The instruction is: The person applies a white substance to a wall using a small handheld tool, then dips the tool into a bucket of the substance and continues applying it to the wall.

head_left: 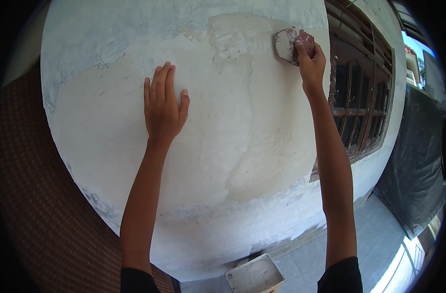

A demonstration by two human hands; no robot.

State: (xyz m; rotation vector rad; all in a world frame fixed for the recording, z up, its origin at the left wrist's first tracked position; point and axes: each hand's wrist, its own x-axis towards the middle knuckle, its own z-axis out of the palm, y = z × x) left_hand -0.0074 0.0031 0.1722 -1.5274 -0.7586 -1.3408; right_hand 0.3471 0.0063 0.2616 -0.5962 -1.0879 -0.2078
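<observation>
1. Wall (pixel 218 122) spread wide, edged by a window (pixel 367 110) at two o'clock.
2. Left hand (pixel 164 107), open, faced it palm-in at ten o'clock.
3. Right hand (pixel 312 64) gripped a smeared spreader (pixel 285 45) at one o'clock.

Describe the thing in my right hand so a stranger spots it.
Find the pale wall, then the brown-framed window on its right. Left of the window's upper part, the right hand holds a small flat tool. Its reddish brown colour, smeared with off-white, sets it apart from the rectangular tray below.
</observation>
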